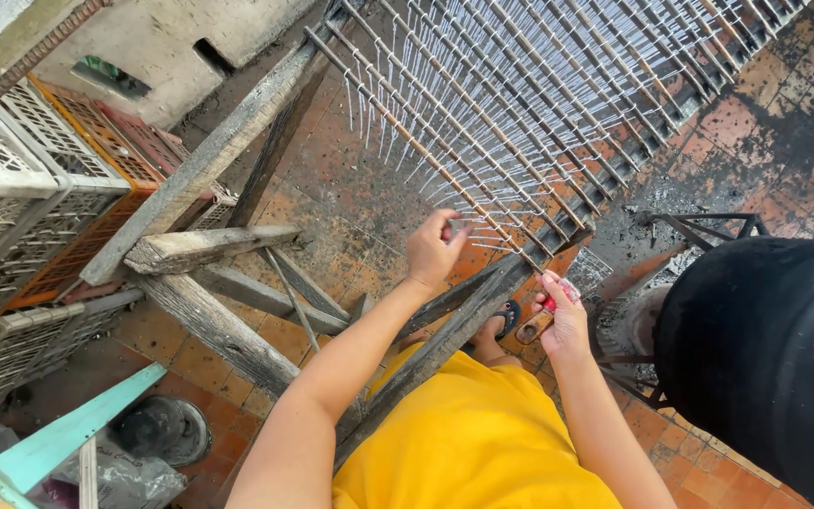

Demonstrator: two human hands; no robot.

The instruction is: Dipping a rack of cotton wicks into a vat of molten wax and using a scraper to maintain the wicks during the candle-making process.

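A wooden frame carries several thin rods strung with rows of small white wicks or candles. My left hand pinches the near end of one rod at the frame's lower edge. My right hand sits just below the frame's rail and grips a small red-handled tool. My yellow shirt fills the bottom middle.
White and orange plastic crates are stacked at left. Rough wooden beams brace the frame. A big black drum stands at right beside a metal stand. The tiled floor is sooty. A round lid lies at bottom left.
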